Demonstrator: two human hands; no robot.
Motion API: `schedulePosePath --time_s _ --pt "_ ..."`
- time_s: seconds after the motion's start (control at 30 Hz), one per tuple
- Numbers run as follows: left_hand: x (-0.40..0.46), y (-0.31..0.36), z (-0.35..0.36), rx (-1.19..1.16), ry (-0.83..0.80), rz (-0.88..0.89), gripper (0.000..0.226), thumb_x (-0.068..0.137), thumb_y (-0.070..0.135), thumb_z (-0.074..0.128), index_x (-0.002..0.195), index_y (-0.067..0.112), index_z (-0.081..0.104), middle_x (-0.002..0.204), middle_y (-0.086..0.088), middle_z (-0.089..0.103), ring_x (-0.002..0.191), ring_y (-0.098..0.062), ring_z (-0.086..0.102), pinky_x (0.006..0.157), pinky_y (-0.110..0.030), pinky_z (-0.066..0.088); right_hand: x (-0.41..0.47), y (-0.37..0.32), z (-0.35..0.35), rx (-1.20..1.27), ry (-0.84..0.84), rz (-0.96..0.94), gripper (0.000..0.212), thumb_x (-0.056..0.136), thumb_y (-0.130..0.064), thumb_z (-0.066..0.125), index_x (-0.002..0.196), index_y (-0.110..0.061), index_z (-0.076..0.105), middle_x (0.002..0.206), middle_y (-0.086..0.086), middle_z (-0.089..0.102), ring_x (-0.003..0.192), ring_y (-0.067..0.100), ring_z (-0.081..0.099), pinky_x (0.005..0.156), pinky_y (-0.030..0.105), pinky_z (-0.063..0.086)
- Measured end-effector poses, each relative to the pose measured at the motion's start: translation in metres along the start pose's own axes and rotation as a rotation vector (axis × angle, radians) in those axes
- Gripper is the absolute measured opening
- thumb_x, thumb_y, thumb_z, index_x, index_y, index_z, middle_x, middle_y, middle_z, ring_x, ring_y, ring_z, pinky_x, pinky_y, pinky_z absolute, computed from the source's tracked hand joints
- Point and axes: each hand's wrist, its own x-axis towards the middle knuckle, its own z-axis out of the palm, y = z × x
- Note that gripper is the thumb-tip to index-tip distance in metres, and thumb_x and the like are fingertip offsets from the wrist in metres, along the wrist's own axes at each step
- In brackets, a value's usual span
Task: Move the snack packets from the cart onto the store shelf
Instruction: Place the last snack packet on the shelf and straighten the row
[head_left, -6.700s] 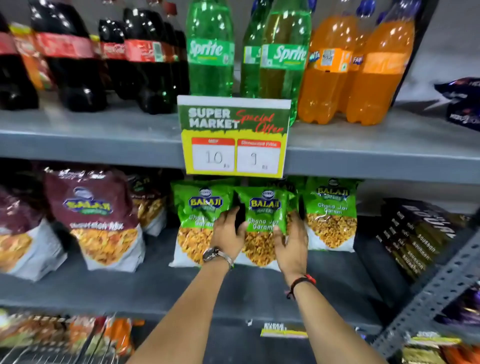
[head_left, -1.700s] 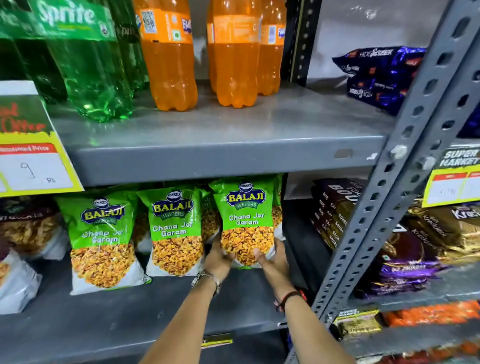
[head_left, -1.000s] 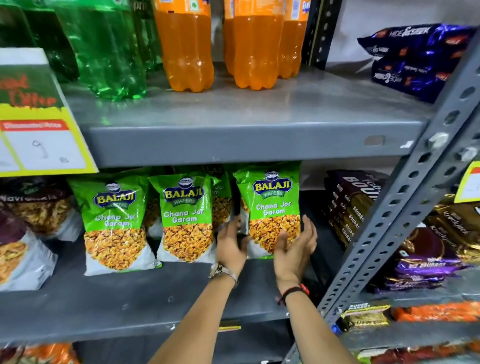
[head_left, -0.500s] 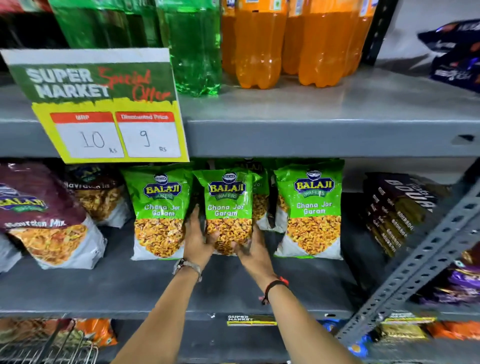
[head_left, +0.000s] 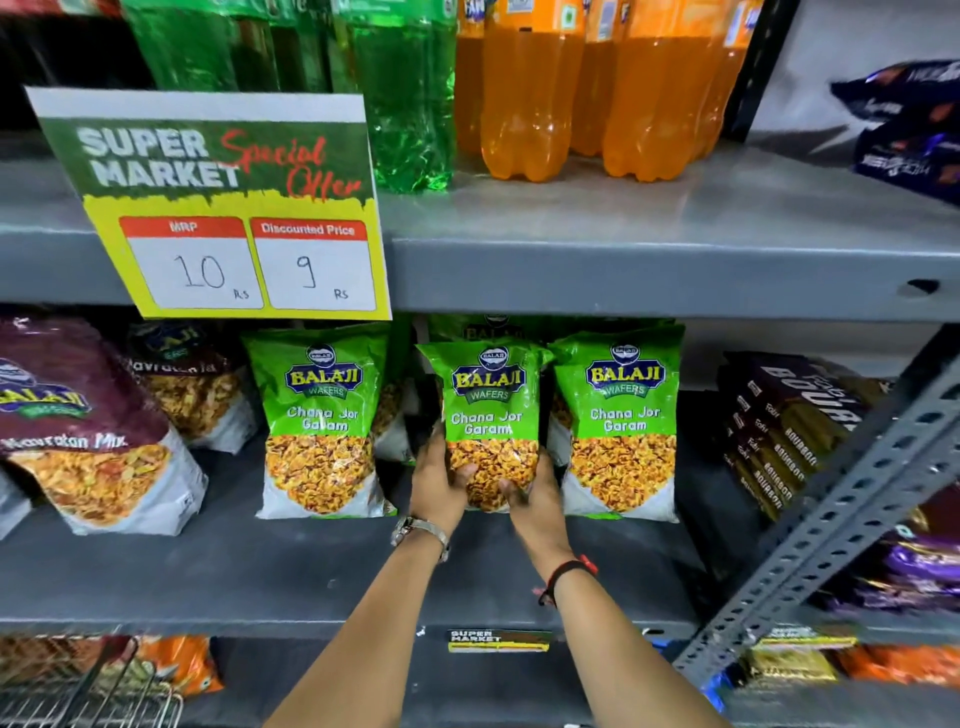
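Observation:
Three green Chana Jor Garam packets stand upright in a row on the grey middle shelf (head_left: 260, 577). Both hands clasp the lower part of the middle packet (head_left: 491, 400). My left hand (head_left: 439, 480) grips its left side, my right hand (head_left: 532, 499) its right side and bottom. The left packet (head_left: 319, 415) and the right packet (head_left: 621, 421) stand free beside it. More green packets show behind the front row. A corner of the wire cart (head_left: 88, 696) shows at the bottom left.
Maroon Navratan Mix bags (head_left: 78, 426) fill the shelf's left. A price sign (head_left: 223, 208) hangs from the upper shelf, which holds green and orange bottles (head_left: 524, 88). A slanted perforated steel post (head_left: 841, 504) and dark biscuit packs (head_left: 779, 431) stand to the right.
The view has moved closer. Both hands have stayed on the middle green packet and have slid lower around its bottom; earlier they were at the right packet.

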Motion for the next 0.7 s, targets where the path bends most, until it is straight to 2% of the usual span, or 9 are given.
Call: schedulePosePath --time_s 0.07,0.13,0.2,0.27,0.33,0.4,0.47,0.6,0.7 --pt "-0.002 0.000 0.000 0.017 0.001 0.007 0.061 0.083 0.009 0.060 0.136 0.002 0.031 0.137 -0.023 0.045 0.129 -0.035 0.041 0.108 -0.046 0.035 -0.002 -0.002 0.000 -0.037 0.010 0.006 0.093 0.070 -0.060 0.036 0.143 -0.003 0.020 0.149 0.017 0.033 0.138 0.028 0.032 0.110 0.045 0.035" --pt "-0.005 0.001 -0.002 0.046 -0.003 0.036 0.063 0.083 0.013 0.060 0.137 0.003 0.030 0.137 -0.022 0.045 0.128 -0.034 0.042 0.106 -0.045 0.038 -0.005 -0.005 0.002 -0.046 0.035 -0.033 0.074 0.087 -0.038 0.045 0.144 -0.004 0.013 0.152 0.016 0.025 0.141 0.028 0.026 0.113 0.043 0.031" --pt "-0.011 0.006 -0.007 0.064 0.046 0.084 0.063 0.084 0.025 0.057 0.138 0.006 0.030 0.139 -0.020 0.044 0.129 -0.033 0.042 0.103 -0.044 0.041 -0.009 -0.005 0.005 -0.045 0.083 -0.073 0.077 0.089 -0.017 0.054 0.146 -0.006 0.004 0.156 0.013 0.013 0.145 0.025 0.014 0.118 0.040 0.022" --pt "-0.020 0.010 -0.016 0.112 0.129 0.120 0.069 0.081 0.048 0.040 0.138 0.011 0.031 0.142 -0.017 0.041 0.129 -0.032 0.042 0.099 -0.044 0.043 -0.015 -0.009 0.007 -0.075 0.111 -0.153 0.083 0.088 -0.025 0.057 0.146 -0.009 0.000 0.158 0.005 0.003 0.145 0.014 0.004 0.119 0.035 0.013" --pt "-0.025 0.011 -0.029 0.176 0.194 0.172 0.061 0.085 0.046 0.036 0.137 0.014 0.035 0.142 -0.017 0.041 0.128 -0.034 0.041 0.098 -0.046 0.044 -0.021 -0.017 0.009 -0.081 0.119 -0.271 0.082 0.086 -0.038 0.051 0.146 -0.012 0.002 0.157 0.000 0.003 0.141 0.006 0.002 0.118 0.031 0.009" --pt "-0.024 0.006 -0.045 0.203 0.298 0.200 0.049 0.087 0.017 0.053 0.134 0.013 0.040 0.139 -0.019 0.043 0.127 -0.036 0.041 0.102 -0.045 0.039 -0.026 -0.026 0.012 -0.074 0.125 -0.333 0.078 0.083 -0.050 0.039 0.146 -0.012 0.011 0.155 0.000 0.012 0.141 0.007 0.007 0.117 0.029 0.011" --pt "-0.020 -0.003 -0.067 0.212 0.399 0.172 0.054 0.080 0.004 0.060 0.131 0.011 0.044 0.138 -0.019 0.045 0.127 -0.037 0.041 0.106 -0.044 0.033 -0.028 -0.032 0.020 -0.059 0.123 -0.354 0.075 0.080 -0.053 0.032 0.142 -0.012 0.025 0.148 -0.004 0.026 0.139 0.010 0.018 0.114 0.020 0.012" --pt "-0.011 -0.034 -0.116 0.275 0.462 0.125 0.054 0.081 0.017 0.059 0.131 0.007 0.044 0.137 -0.021 0.045 0.127 -0.038 0.040 0.107 -0.046 0.028 -0.032 -0.035 0.058 -0.095 0.105 -0.335 0.041 0.091 -0.019 0.051 0.132 -0.013 0.045 0.139 0.007 0.048 0.132 0.021 0.038 0.098 0.006 0.018" --pt "0.000 -0.060 -0.145 0.245 0.420 0.024 0.063 0.081 0.017 0.064 0.136 0.005 0.036 0.141 -0.024 0.041 0.131 -0.038 0.036 0.109 -0.044 0.026 -0.032 -0.040 0.098 -0.039 0.082 -0.281 0.040 0.089 -0.011 0.054 0.129 -0.011 0.048 0.133 0.009 0.052 0.126 0.024 0.046 0.097 0.010 0.028"
